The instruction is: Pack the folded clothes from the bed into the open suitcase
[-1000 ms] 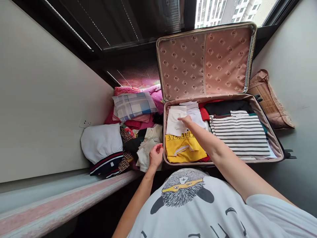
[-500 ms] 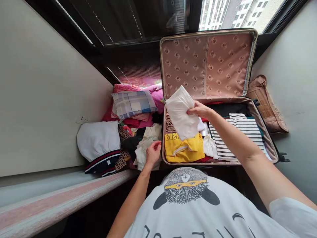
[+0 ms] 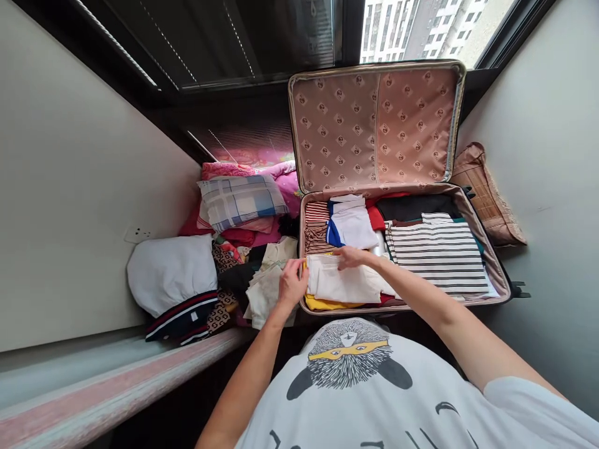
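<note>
A folded white garment [image 3: 344, 284] lies flat over a yellow garment [image 3: 327, 304] in the front left part of the open suitcase [image 3: 407, 308]. My right hand [image 3: 353, 257] rests on the white garment's far edge, open, with fingers stretched out. At the suitcase's left rim, my left hand [image 3: 293, 284] reaches its fingertips to the garment's left edge, fingers slightly apart. Behind them sit a white and blue garment [image 3: 350, 224] and red-striped cloth [image 3: 317, 212]. To the right lies a black-and-white striped garment [image 3: 435, 252].
Left of the suitcase is a pile of pale clothes [image 3: 266, 290], a checked pillow [image 3: 243, 201] and a white bundle with a dark striped band [image 3: 173, 274]. The raised lid [image 3: 374, 125] leans by the window. A brown bag [image 3: 489, 193] stands against the right wall.
The white garment has come down from the air onto the yellow one, with my right hand's grip loosened. My left hand has moved slightly up to the garment's edge.
</note>
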Demonstrator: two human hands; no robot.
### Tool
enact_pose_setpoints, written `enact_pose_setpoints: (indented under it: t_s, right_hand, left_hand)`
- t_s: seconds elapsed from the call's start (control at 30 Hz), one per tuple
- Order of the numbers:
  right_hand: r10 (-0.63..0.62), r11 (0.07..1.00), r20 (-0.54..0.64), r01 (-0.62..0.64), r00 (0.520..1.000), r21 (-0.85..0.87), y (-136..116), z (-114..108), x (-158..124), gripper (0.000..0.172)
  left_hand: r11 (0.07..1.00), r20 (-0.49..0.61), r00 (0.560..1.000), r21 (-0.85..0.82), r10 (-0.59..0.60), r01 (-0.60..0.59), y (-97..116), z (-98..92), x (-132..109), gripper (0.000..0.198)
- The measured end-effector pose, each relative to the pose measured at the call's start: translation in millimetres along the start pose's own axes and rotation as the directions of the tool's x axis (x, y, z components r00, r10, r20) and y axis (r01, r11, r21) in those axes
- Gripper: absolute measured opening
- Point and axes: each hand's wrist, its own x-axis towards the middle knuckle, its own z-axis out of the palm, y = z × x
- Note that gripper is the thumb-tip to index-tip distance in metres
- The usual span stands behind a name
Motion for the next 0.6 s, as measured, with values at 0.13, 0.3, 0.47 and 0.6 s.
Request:
enact_pose_setpoints:
  t_s: [0.13, 0.3, 0.47, 0.6]
  right_hand:
    - [0.177, 0.96, -0.487, -0.26, 0.855, -0.109, 20, -40, -1, 0.036]
    - [0.451, 0.808, -0.62, -0.589, 0.642, -0.022, 40, -57, -1, 0.054]
    - [0.525, 0.791, -0.612, -0.605, 0.591, 0.093, 45, -44, 3, 0.062]
    - [0.568, 0.809, -0.604, -0.513, 0.559, 0.287, 45, -40, 7, 0.066]
  left_hand:
    - [0.94, 0.264, 0.942, 0.213, 0.209, -0.268, 22, 30.6, 17, 0.045]
    - [0.821, 0.481, 0.859, 0.411, 0.175, -0.397, 31, 56.7, 39, 0.059]
    - [0.782, 0.515, 0.845, 0.465, 0.143, -0.415, 35, 61.3, 39, 0.028]
    - [0.769, 0.36, 0.926, 0.558, 0.113, -0.311, 35, 63.1, 28, 0.037]
